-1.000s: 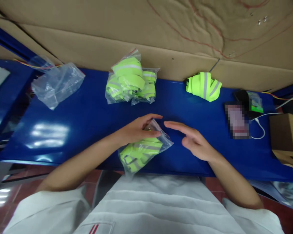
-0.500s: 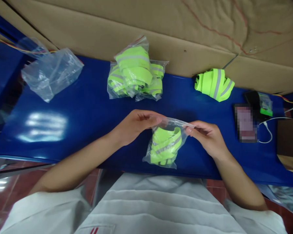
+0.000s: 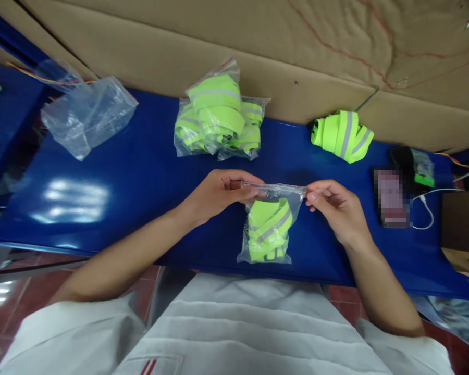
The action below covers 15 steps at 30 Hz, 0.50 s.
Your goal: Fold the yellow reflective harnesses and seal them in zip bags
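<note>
Between my hands hangs a clear zip bag (image 3: 295, 207) with a folded neon-yellow reflective strap (image 3: 270, 229) inside, its grey stripe showing through the plastic. My left hand (image 3: 222, 195) pinches the bag's top left corner between thumb and fingers. At the top right corner, my right hand (image 3: 334, 205) pinches the zip edge. The top edge is stretched straight from one hand to the other. Beyond them, several bagged neon straps (image 3: 219, 117) lie piled at the table's back edge. An unbagged rolled neon strap (image 3: 343, 135) rests at the back right.
Loose clear plastic bags (image 3: 88, 117) lie at the back left of the blue table (image 3: 148, 156). On the right are a phone (image 3: 391, 198) with a white cable, a black item (image 3: 404, 161) and a cardboard box (image 3: 463, 224). Brown board (image 3: 258, 62) borders the back.
My right hand has shifted slightly right and up along the bag's top edge, which is now straighter. The bag with the strap has moved a little right.
</note>
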### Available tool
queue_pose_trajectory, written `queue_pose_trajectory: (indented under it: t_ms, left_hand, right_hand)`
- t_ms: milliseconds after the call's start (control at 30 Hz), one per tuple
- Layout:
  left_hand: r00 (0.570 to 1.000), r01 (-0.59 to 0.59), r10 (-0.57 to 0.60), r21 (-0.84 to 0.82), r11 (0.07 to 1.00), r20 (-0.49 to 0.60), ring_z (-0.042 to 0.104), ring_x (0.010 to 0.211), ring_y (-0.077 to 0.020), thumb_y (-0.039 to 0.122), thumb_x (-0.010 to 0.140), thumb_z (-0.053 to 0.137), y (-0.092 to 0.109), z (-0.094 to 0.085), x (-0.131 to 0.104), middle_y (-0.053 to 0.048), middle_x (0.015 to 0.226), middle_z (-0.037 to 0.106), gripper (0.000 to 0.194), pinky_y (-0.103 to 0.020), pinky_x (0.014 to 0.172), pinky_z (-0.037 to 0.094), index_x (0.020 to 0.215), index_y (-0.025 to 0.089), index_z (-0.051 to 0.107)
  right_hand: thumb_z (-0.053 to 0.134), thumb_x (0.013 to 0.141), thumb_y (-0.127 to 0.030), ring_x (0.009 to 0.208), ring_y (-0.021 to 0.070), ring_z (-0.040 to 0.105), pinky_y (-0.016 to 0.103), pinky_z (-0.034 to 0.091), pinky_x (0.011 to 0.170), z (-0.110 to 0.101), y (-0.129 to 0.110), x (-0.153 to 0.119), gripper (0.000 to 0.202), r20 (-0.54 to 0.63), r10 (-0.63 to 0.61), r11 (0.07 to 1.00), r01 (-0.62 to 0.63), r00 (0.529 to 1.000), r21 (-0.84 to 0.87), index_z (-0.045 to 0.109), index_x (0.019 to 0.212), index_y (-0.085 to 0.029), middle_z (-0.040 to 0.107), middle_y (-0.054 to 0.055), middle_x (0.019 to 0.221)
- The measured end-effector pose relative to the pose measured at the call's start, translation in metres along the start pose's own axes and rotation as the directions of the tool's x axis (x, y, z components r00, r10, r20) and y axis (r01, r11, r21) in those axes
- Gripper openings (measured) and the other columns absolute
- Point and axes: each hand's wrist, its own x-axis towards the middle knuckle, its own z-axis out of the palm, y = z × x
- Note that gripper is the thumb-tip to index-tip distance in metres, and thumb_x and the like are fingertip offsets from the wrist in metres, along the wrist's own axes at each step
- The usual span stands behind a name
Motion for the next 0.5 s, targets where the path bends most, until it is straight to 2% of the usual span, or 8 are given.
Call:
queue_pose_trajectory:
  t_ms: [67,167,267,367,500]
  left_hand:
    - [1.000,-0.016,0.016,0.003,1.000,0.013,0.078,0.086,-0.0195,0.045,0.077,0.090,0.000,-0.001,0.001,-0.010,0.096,0.083,0.043,-0.026,0.074,0.061,0.107,0.016,0.082]
    - [0.999,-0.034,0.034,0.007,0.999,0.038,0.076,0.082,-0.0171,0.042,0.078,0.090,0.001,0.000,0.001,-0.009,0.093,0.082,0.038,-0.023,0.071,0.059,0.104,0.016,0.082]
    - [0.994,-0.103,0.104,0.029,0.994,-0.043,0.074,0.076,-0.0150,0.039,0.077,0.091,0.002,0.002,-0.001,-0.006,0.085,0.081,0.031,-0.023,0.071,0.058,0.095,0.015,0.083]
    - [0.969,-0.199,0.209,0.086,0.976,-0.135,0.072,0.071,-0.0145,0.037,0.075,0.093,0.001,0.004,-0.003,-0.006,0.081,0.080,0.029,-0.024,0.071,0.057,0.090,0.015,0.084]
    - [0.970,-0.201,0.210,0.081,0.976,-0.122,0.072,0.070,-0.0155,0.038,0.075,0.092,-0.001,0.006,-0.003,-0.006,0.081,0.080,0.029,-0.026,0.070,0.058,0.090,0.014,0.083]
  right_hand:
    - [0.086,0.084,-0.042,0.074,0.0113,0.068,0.022,0.056,0.064,0.003,0.000,-0.001,0.031,0.027,0.003,1.000,-0.003,1.000,0.004,0.076,0.106,-0.022,0.076,0.002,0.089]
    - [0.082,0.087,-0.045,0.069,0.0114,0.065,0.023,0.055,0.062,0.007,0.003,-0.003,0.027,0.054,0.020,1.000,-0.019,0.998,-0.004,0.076,0.096,-0.020,0.073,0.001,0.079]
    - [0.081,0.089,-0.043,0.066,0.0115,0.064,0.024,0.053,0.063,0.009,0.006,-0.006,0.024,0.023,-0.007,1.000,0.007,1.000,0.007,0.074,0.088,-0.020,0.070,0.000,0.075]
    - [0.083,0.087,-0.040,0.066,0.0112,0.061,0.025,0.050,0.061,0.011,0.007,-0.007,0.024,-0.005,-0.051,0.998,0.051,0.999,0.041,0.070,0.083,-0.021,0.070,0.000,0.079]
    - [0.082,0.087,-0.045,0.065,0.0114,0.063,0.026,0.053,0.061,0.016,0.004,-0.005,0.029,0.033,-0.069,0.995,0.066,0.997,0.074,0.067,0.083,-0.021,0.072,0.000,0.084]
